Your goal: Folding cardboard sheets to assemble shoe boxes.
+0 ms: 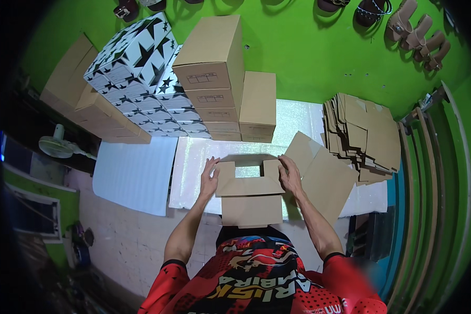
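Observation:
A brown cardboard box (250, 187) stands partly folded at the table's near edge, right in front of my body. Through its middle opening the bright table cover shows. One long flap (251, 210) hangs down toward me. My left hand (210, 176) grips the box's left side, fingertips at its far left corner. On the opposite side my right hand (289, 175) holds the far right corner, fingers bent over the edge. Just right of that hand lies a flat cardboard sheet (323, 180), slanted across the table.
Several flattened cartons (374, 131) are piled at the back right. Stacked brown boxes (214, 73) and star-patterned boxes (141, 57) stand at the back left. A pale side table (133, 175), a fan (60, 144), wooden rails (429, 157) and wall-hung sandals (403, 23) surround the shiny-covered table (191, 183).

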`<state>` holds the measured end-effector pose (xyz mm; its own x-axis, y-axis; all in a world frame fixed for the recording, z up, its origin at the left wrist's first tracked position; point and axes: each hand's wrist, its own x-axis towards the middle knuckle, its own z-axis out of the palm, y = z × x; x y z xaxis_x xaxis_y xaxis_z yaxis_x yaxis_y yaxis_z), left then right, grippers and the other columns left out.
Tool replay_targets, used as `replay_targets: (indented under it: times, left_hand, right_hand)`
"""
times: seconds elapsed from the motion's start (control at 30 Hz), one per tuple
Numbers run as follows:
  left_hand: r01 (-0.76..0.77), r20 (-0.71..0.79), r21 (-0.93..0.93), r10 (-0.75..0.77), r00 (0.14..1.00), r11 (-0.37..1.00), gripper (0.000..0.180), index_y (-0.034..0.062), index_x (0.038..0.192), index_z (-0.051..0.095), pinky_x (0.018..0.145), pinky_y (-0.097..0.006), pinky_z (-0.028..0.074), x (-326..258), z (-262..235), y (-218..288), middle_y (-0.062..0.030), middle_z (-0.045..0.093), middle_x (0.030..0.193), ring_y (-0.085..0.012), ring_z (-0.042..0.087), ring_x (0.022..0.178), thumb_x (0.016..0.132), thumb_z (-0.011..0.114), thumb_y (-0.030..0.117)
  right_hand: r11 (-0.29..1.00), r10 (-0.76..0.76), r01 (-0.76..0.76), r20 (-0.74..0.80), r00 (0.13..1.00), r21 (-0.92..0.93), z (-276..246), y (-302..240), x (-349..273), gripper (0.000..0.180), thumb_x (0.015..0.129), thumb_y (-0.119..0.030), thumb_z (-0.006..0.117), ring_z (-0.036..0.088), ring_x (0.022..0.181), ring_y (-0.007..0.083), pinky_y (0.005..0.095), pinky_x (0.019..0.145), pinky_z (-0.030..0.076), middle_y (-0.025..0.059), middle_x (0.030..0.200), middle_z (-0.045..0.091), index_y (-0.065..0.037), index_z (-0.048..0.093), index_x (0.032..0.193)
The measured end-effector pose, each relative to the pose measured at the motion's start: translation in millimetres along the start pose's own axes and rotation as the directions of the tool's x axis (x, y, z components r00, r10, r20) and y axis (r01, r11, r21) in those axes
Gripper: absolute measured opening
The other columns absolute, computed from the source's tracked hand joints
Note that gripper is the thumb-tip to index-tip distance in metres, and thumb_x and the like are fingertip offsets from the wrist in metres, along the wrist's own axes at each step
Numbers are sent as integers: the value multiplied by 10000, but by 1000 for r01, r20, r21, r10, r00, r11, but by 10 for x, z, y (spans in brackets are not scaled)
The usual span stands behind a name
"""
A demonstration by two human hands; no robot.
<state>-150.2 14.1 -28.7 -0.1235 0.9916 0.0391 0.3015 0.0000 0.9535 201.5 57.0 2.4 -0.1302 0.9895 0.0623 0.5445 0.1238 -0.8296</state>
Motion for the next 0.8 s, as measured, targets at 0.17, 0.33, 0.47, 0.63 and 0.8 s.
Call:
replay_targets:
  times: [0.17, 0.33, 0.47, 0.63, 0.8]
  left_hand:
    - [44, -34, 24, -44, 998, 999, 377, 104, 1421, 669, 1293, -464, 217, -118, -79, -27, -275, 369, 1672, -385, 217, 1618, 1053, 624, 170]
    - [95, -94, 96, -86, 992, 991, 421, 87, 1349, 702, 1259, -475, 308, -177, -15, 93, -306, 407, 1635, -428, 299, 1582, 972, 771, 261]
    - [-15, -88, 226, 36, 995, 974, 517, 82, 1347, 699, 1254, -484, 317, -166, 65, 143, -322, 409, 1624, -447, 327, 1563, 929, 812, 364]
    - [0, -111, 310, 36, 993, 951, 562, 120, 1428, 648, 1254, -612, 238, -252, 57, 41, -293, 382, 1653, -427, 293, 1583, 938, 792, 354]
    - [-421, 356, 744, 225, 907, 519, 689, 198, 1585, 505, 1254, -708, 38, -518, 437, 421, -179, 267, 1735, -344, 185, 1627, 993, 617, 535]
  right_hand:
    - [997, 3, -6, -31, 1000, -78, -60, -85, -61, 376, 1057, -245, 560, 543, 1395, 408, 471, 1184, 420, 217, 1479, 611, -98, 693, 1376]
    - [979, 112, -111, -5, 994, -172, -74, -216, -51, 472, 999, -423, 670, 525, 1410, 420, 483, 1186, 407, 207, 1479, 613, -97, 713, 1337]
    - [920, -73, 38, -75, 995, -391, 33, -172, -4, 588, 933, -491, 740, 467, 1460, 428, 554, 1225, 332, 208, 1519, 574, -106, 692, 1375]
    - [832, -246, 321, 219, 944, -452, 333, -498, 141, 729, 921, -617, 703, 374, 1534, 398, 625, 1271, 192, 175, 1589, 510, -130, 634, 1460]
    - [859, -173, 265, 240, 955, -437, 433, -359, 178, 718, 927, -622, 681, 521, 1424, 329, 635, 1253, 220, 100, 1476, 632, -149, 630, 1465]
